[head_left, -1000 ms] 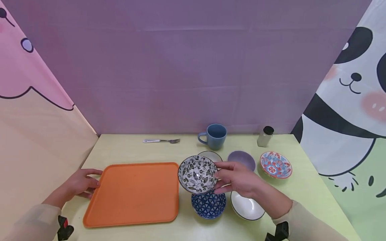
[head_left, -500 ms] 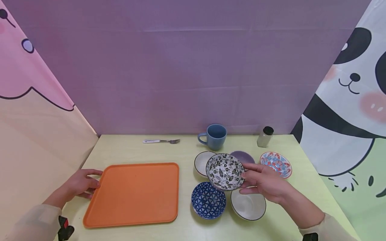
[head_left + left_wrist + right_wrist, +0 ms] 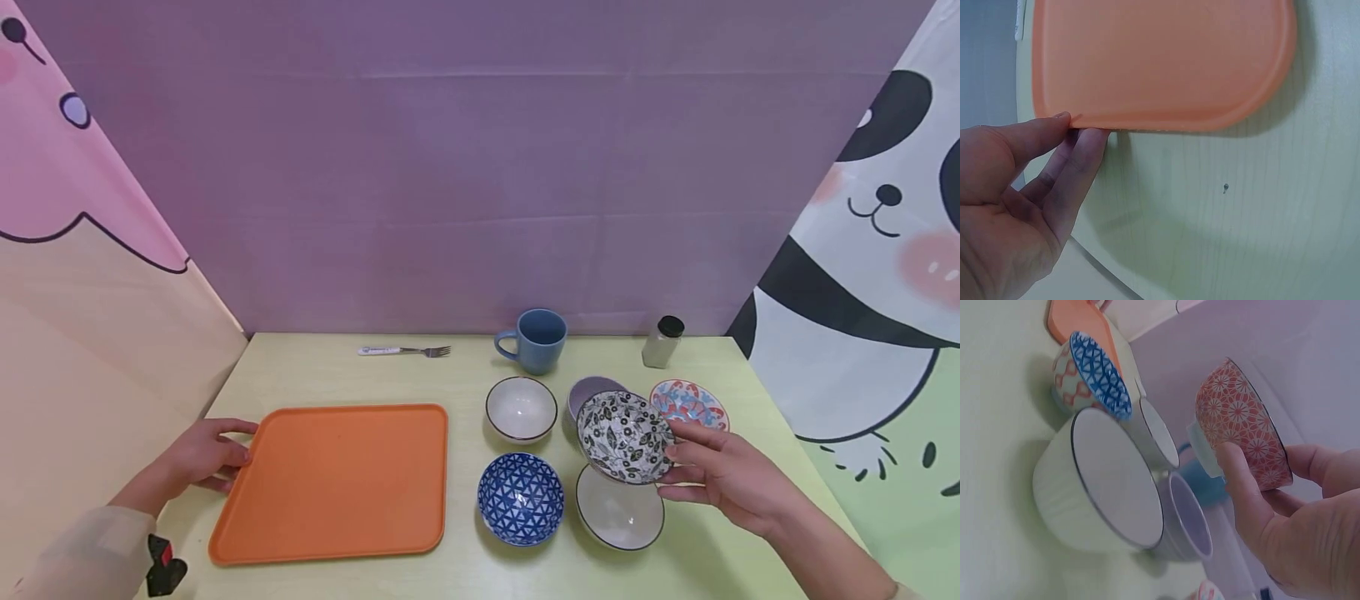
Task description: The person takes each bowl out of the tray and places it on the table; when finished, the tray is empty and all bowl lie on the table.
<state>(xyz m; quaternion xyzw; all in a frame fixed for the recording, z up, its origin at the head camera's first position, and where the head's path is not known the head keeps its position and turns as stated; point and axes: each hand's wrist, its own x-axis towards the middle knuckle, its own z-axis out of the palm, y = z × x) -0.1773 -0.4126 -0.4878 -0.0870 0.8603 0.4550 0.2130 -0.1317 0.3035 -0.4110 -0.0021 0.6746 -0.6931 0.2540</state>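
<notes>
My right hand (image 3: 731, 479) grips the rim of a bowl (image 3: 624, 437), white with black floral print inside. In the right wrist view the same bowl (image 3: 1238, 419) shows a red flower-patterned outside, lifted above the other bowls. From the head it overlaps a purple bowl (image 3: 585, 390) and a white, dark-rimmed bowl (image 3: 621, 515), hiding part of each. At the left, my left hand (image 3: 206, 457) holds the side edge of an orange tray (image 3: 337, 483). Its thumb lies on the tray's rim (image 3: 1160, 122) with the fingers beneath, as the left wrist view shows.
A blue triangle-patterned bowl (image 3: 521, 500) and a smaller white bowl (image 3: 522, 408) stand right of the tray. Behind are a blue mug (image 3: 540, 342), a fork (image 3: 405, 352) and a black-lidded jar (image 3: 662, 343). A red-and-blue patterned dish (image 3: 692, 402) sits at the right.
My right hand has carried the floral bowl rightward, from beside the tray to over the right-hand bowls, uncovering the blue and small white bowls. My left hand stays at the tray.
</notes>
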